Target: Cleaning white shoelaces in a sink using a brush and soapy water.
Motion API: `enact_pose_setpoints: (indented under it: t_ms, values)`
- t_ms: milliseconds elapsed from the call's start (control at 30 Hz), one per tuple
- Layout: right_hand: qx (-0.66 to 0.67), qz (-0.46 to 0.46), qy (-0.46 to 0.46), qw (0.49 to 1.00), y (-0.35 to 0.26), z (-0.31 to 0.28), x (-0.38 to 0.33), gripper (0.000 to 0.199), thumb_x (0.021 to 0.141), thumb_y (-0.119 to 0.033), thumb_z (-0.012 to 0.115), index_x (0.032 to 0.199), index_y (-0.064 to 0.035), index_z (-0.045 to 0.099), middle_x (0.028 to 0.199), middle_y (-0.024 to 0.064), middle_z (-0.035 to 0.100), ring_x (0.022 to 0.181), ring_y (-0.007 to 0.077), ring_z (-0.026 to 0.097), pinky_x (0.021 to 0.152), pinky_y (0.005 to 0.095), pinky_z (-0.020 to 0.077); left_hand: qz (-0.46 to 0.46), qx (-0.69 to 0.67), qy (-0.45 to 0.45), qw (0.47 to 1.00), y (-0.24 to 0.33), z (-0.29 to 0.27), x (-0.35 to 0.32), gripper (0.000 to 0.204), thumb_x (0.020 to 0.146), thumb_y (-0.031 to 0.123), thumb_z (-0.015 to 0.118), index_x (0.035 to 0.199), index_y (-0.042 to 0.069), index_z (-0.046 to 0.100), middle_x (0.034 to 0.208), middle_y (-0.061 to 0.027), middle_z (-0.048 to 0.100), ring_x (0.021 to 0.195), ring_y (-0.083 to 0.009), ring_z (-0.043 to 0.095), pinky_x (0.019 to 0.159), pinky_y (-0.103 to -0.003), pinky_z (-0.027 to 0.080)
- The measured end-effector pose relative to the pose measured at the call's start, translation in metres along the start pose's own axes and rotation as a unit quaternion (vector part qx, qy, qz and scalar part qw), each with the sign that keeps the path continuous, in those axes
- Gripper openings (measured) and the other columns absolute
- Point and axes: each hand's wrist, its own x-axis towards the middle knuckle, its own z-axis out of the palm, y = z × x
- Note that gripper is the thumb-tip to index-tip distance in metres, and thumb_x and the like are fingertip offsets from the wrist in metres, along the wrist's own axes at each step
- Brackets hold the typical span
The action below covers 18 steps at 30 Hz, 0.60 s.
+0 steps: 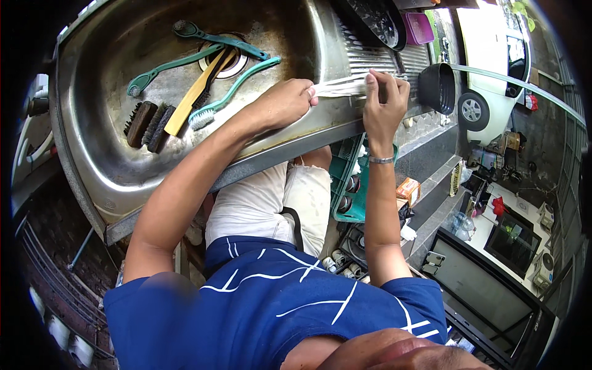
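Observation:
White laces (341,88) run in several strands between my two hands, over the sink's front edge and ribbed drainboard. My left hand (287,102) is closed around one end, by the basin's right side. At the other end my right hand (385,102) pinches the laces between thumb and fingers. In the steel sink (105,179) lie a yellow wooden-handled brush (185,111), a teal brush (237,91) with white bristles near my left forearm, and two more teal-handled brushes (157,74) (228,41). Two small dark block brushes (142,123) (159,131) sit at the left.
On the drainboard (364,58) are a black tray (379,21), a pink tub (419,28) and a black container (436,89) to my right. A green crate (351,213) stands below the sink, with shoes (339,259) on the floor nearby.

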Motion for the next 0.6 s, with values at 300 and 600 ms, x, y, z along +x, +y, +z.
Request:
enact_pose_setpoints:
  t_ms: [300, 600]
  values:
    - [0.070, -0.078, -0.091, 0.990, -0.025, 0.020, -0.027, 0.015, 0.085, -0.012, 0.076, 0.100, -0.0083, 0.076, 0.099, 0.0139, 0.060, 0.094, 0.0263, 0.061, 0.081, 0.0357, 0.0489, 0.022, 0.110, 0.049, 0.993, 0.013, 0.005, -0.003, 0.050, 0.101, 0.037, 0.044, 0.094, -0.004, 0.070, 0.088, -0.0307, 0.067, 0.089, -0.0495, 0.065, 0.082, -0.052, 0.050]
    - [-0.085, -0.026, 0.026, 0.996, 0.055, -0.012, 0.021, 0.014, 0.092, -0.019, 0.072, 0.095, -0.0058, 0.073, 0.090, 0.0094, 0.058, 0.083, 0.0231, 0.056, 0.075, 0.0359, 0.0475, -0.006, 0.144, 0.020, 0.989, 0.020, 0.002, -0.008, 0.046, 0.097, 0.035, 0.047, 0.088, -0.002, 0.072, 0.083, -0.0281, 0.067, 0.079, -0.0452, 0.067, 0.079, -0.048, 0.052]
